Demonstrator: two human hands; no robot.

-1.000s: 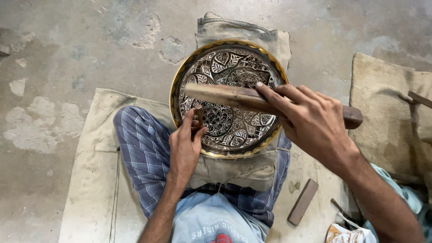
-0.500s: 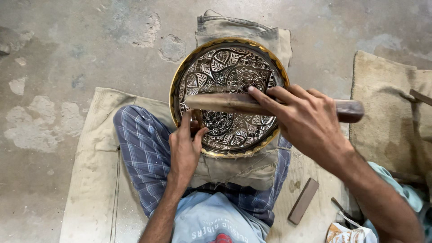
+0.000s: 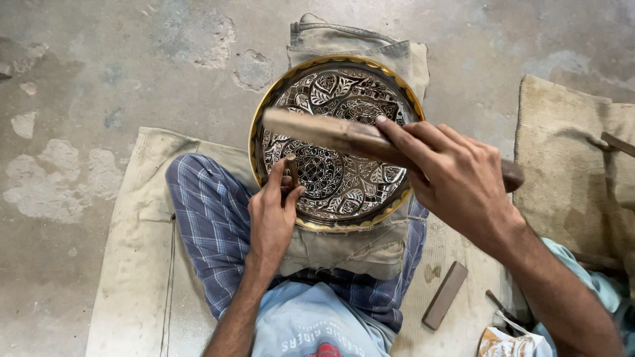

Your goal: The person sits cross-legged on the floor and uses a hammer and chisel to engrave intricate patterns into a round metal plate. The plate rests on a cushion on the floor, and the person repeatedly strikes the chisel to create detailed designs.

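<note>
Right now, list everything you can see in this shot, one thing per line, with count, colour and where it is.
engraved plate: one, gold rim with black and silver pattern, propped on padded cloth over the lap
wooden mallet: one, brown, above the plate
chisel: one, dull metal, tip on the plate's left part
flat bar: one, brown, on the mat at right
cloth mat: one, beige, on the concrete floor
second mat: one, beige, far right
left hand: grip on the chisel
right hand: grip on the wooden mallet

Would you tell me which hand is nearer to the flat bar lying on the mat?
Right. The right hand is just above the flat bar; the left hand is farther left.
</note>
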